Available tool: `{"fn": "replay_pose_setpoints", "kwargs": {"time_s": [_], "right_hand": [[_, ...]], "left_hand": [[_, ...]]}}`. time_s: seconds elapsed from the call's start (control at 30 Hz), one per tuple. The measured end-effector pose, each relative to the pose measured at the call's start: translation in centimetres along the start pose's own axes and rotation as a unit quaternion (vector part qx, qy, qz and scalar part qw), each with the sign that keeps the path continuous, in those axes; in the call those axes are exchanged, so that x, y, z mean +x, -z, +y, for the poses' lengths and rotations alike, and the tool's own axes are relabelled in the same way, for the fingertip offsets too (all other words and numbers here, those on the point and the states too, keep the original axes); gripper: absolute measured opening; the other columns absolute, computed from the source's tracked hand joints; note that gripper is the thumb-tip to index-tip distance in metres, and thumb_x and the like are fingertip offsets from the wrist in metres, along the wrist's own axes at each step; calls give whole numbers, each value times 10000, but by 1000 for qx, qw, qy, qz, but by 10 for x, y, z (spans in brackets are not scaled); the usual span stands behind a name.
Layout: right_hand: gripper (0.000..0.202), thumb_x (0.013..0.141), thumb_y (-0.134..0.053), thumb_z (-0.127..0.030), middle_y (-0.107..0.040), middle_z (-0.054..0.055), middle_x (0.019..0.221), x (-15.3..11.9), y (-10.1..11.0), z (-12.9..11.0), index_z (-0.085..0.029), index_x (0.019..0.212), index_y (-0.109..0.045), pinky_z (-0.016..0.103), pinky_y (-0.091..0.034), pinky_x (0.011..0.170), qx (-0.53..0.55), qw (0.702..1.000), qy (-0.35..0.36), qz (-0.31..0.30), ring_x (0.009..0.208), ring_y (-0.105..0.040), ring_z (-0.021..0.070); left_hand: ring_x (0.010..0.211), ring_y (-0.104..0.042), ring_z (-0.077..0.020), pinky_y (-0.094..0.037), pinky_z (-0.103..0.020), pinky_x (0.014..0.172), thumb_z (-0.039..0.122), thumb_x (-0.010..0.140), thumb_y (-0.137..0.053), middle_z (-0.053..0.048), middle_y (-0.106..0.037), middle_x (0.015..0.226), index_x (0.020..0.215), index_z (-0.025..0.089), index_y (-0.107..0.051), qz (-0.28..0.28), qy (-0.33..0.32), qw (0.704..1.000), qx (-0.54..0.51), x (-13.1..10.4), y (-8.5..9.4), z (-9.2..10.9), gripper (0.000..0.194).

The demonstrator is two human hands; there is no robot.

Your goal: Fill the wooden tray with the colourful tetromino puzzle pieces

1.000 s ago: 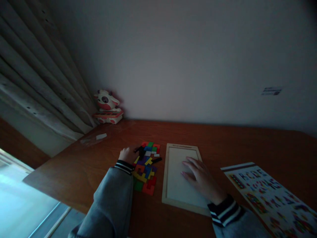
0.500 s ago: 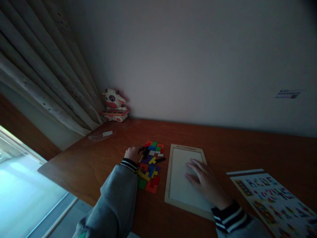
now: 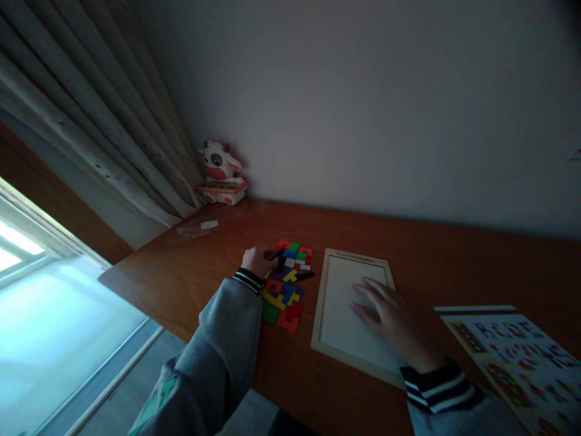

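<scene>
My left hand (image 3: 258, 261) is at the left side of a cluster of flat coloured puzzle pieces (image 3: 285, 289). Its fingers are curled and in shadow, closed at a dark shape that looks like a black puzzle piece (image 3: 282, 263). Red, green, blue, yellow, purple and white pieces lie close together there, with another black piece (image 3: 305, 275) at the right edge. A shallow wooden tray (image 3: 319, 303) with a pale, bare bottom lies to the right of the pieces. Over its right part, my right hand (image 3: 385, 315) rests with fingers spread, holding nothing.
A printed pattern sheet (image 3: 512, 351) lies on the wooden table (image 3: 454, 260) at the right. Toward the back left are a cow-shaped toy (image 3: 221, 172) and a clear plastic bag (image 3: 190, 231) with a white label. A curtain (image 3: 104, 115) hangs at the left.
The whole view has shifted, so the table's things appear slightly higher and farther right. My left hand has edged toward the pieces. My right hand keeps its place over the tray.
</scene>
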State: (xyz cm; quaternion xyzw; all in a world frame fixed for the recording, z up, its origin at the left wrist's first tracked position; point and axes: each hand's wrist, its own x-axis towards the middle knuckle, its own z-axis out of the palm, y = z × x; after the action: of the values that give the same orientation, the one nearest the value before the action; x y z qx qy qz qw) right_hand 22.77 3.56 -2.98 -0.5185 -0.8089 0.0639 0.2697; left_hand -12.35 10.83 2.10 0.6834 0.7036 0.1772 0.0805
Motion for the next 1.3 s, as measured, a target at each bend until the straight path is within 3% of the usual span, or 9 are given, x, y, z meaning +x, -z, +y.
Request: {"fn": "replay_pose_setpoints", "kwargs": {"time_s": [0.33, 0.8, 1.07, 1.3], "right_hand": [[463, 935, -474, -550, -571, 109, 1363, -2, 0, 0, -240, 1240, -630, 504, -408, 1093, -3, 1000, -5, 0, 1278, -514, 301], [468, 941, -479, -530, -560, 122, 1374, -1, 0, 1, -215, 1255, -623, 501, -412, 1092, -12, 1000, -3, -7, 1278, -520, 299], [444, 940, -488, -521, -568, 111, 1368, -1, -1, 1, -235, 1251, -625, 497, -423, 1085, -17, 1000, 1, -6, 1269, -525, 297], [453, 938, -483, -525, -575, 116, 1359, -1, 0, -1, -223, 1244, -628, 503, -420, 1086, -16, 1000, -2, -6, 1265, -527, 300]], "left_hand": [[844, -697, -182, -494, -239, 718, 362, 796, -671, -11, -760, 910, 953, 231, -754, -10, -26, 999, 32, -9, -3, 18, 221], [913, -677, -223, -485, -267, 745, 375, 823, -616, -50, -733, 959, 923, 217, -728, -13, -36, 995, 87, -13, 2, 20, 217], [876, -694, -190, -482, -233, 707, 289, 782, -646, 5, -755, 915, 969, 251, -728, -25, -21, 996, 82, -8, 3, 15, 207], [873, -695, -184, -473, -225, 700, 349, 830, -620, -13, -763, 927, 1014, 241, -741, -5, -14, 997, 74, -3, 5, 7, 245]]}}
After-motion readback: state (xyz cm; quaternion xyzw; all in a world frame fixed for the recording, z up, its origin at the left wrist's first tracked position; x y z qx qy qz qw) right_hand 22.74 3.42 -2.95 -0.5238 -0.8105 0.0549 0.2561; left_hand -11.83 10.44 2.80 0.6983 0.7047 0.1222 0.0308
